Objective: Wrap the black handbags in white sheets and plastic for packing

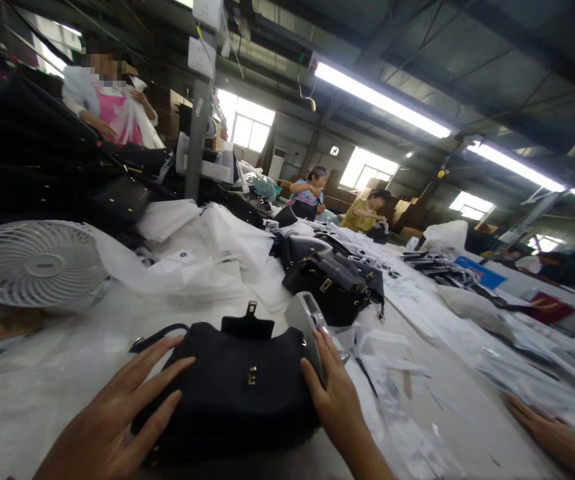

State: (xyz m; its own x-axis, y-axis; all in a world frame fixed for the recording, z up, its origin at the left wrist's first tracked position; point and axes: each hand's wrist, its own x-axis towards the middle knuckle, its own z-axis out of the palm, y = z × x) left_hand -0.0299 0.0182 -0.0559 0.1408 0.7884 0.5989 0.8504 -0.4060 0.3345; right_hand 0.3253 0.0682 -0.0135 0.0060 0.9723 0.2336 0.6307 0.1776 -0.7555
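Black bag between two bare hands, its flap laid back

Nearest to the camera is the left hand (112, 407), with its fingers spread wide and laid upon the left side of the black bag (232, 400). It seems to press or steady the bag, not to clasp it. The right hand (334, 393) is also well open, with the thumb and the fingers apart at the right upper corner; whether it pinches the material, I cannot tell. The bag stands on the white table (472, 413), directly before the person.

I judge that the step in hand is the handling or shaping of this bag. Its flap (248, 327) stands up behind the top edge, and the gold-coloured lock (252, 375) on the front is not covered. To close it, in my judgement, would call for one hand to bring the flap forward and the other to hold the body firm.

Regarding containers, the inside of this bag is hidden, so its contents cannot be told. Behind it lies a second black bag (337, 287), whose inside also does not show. At the left back, a person in pink (117, 113) holds clear plastic; what is within is unclear. At the right edge, another person's hand (550, 427) is beside plastic packets (532, 373).
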